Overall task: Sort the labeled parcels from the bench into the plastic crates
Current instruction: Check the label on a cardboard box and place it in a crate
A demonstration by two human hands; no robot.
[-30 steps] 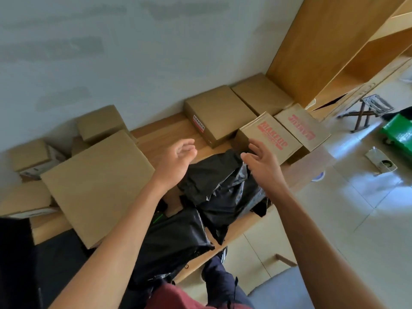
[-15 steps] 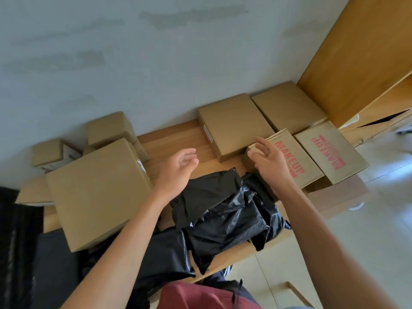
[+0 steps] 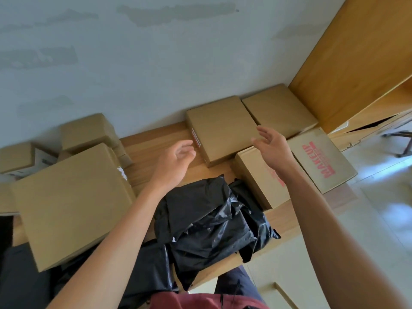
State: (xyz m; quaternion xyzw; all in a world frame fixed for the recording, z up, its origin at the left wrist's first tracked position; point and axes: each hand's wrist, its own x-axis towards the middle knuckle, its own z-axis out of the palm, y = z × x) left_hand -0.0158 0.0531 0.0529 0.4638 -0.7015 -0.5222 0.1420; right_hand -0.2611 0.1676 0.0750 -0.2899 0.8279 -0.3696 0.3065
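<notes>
Both hands are hovering open and holding nothing: the left hand [image 3: 176, 161] over a bare strip of bench [image 3: 153, 150], the right hand [image 3: 270, 144] above the near edge of a labelled box [image 3: 220, 128]. Black bags [image 3: 207, 221] are overhanging the bench's front edge.

Daylight comes in from the right and washes out the floor [image 3: 379, 215] into pale glare. The wall [image 3: 156, 63] is evenly lit, grey-blue and flat. Soft shadows lie under the arms and beside the boxes [image 3: 220, 128]; the black bags [image 3: 207, 219] show small glints. Straight edges bend toward the corners, and the whole picture is slightly soft.
</notes>
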